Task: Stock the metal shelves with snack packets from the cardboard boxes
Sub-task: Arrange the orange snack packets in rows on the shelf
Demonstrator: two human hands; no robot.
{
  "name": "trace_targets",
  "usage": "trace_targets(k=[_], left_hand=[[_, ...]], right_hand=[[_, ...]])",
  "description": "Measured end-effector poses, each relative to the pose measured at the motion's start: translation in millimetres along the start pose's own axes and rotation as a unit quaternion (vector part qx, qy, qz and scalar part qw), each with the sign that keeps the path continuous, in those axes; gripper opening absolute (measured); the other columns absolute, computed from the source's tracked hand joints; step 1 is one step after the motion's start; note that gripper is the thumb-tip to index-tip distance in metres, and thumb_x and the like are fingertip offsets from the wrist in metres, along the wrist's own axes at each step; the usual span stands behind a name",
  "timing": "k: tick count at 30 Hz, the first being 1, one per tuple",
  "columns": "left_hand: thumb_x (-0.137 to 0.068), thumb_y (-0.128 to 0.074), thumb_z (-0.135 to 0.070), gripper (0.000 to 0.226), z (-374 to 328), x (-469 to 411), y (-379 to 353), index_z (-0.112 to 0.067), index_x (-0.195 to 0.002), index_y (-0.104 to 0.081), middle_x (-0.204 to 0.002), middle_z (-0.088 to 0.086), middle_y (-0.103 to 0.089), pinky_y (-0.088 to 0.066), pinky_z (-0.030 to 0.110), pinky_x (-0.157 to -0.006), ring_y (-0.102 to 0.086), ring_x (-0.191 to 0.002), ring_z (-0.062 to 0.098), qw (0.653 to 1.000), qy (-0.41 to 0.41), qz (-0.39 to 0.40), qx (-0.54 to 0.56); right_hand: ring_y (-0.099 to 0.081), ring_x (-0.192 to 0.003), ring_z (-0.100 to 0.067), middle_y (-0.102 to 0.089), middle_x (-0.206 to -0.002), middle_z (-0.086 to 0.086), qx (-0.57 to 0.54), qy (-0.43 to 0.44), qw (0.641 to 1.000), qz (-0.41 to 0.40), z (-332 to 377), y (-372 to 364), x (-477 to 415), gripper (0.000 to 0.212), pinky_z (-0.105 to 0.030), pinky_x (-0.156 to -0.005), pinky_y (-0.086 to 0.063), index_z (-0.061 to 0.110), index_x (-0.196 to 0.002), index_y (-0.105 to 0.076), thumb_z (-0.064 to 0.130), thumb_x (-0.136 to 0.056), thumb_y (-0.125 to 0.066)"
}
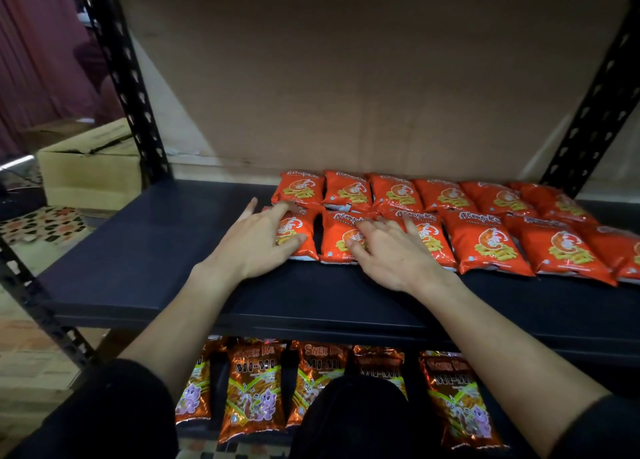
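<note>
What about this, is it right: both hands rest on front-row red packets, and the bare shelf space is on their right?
One slip. The head view shows the left hand and right hand resting on front-row red packets, but the bare shelf space is on their left.

- Dim, warm light; brightest on the orange packets [485, 243] right of the right hand [391, 254], with faint glare on their foil.
- The brown packets [249, 396] below that hand sit in deep shadow.
- Black uprights [128, 77] bow at the frame edges; corners are murky and soft.

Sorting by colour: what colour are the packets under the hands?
Packets: orange-red with yellow print, clearest in head view.
</note>
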State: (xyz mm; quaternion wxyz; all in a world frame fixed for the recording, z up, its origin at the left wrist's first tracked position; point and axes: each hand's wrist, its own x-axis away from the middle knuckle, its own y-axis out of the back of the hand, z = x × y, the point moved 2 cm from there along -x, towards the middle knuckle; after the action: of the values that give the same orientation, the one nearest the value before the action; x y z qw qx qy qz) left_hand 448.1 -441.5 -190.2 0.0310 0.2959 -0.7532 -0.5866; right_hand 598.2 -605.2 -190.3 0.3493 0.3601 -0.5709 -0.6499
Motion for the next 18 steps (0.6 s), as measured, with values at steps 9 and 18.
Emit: trace_targets(k=[9, 18], left_hand=[[-0.095, -0.05, -0.054, 0.049, 5.4, -3.2, -6.0, -0.027, -0.136, -0.053, -0.157, 0.0, -0.034, 0.0, 0.046, -0.121, -0.02, -0.149, 0.019, 0.999, -0.023, -0.023, -0.036], [-0.098, -0.034, -0.057, 0.055, 10.2, 6.4, -4.0, -0.033, -0.147, -0.043, -0.162, -0.002, -0.023, 0.0, 0.048, -0.121, -0.017, -0.149, 0.018, 0.999, 0.01, -0.02, -0.025]], right_hand=[[-0.037, -0.141, -0.025, -0.047, -0.149, -0.007, -0.048, 0.008, 0.999, -0.021, 0.1, 3.9, 1.1, 0.056, -0.051, -0.122, -0.012, 0.019, -0.146, -0.041, 0.053, -0.102, -0.039], [-0.049, -0.127, -0.024, -0.058, -0.132, -0.004, -0.168, 0.003, 0.973, -0.156, -20.7, 17.1, 14.2, 0.039, -0.041, -0.11, -0.038, 0.017, -0.132, -0.059, 0.038, -0.099, -0.055]])
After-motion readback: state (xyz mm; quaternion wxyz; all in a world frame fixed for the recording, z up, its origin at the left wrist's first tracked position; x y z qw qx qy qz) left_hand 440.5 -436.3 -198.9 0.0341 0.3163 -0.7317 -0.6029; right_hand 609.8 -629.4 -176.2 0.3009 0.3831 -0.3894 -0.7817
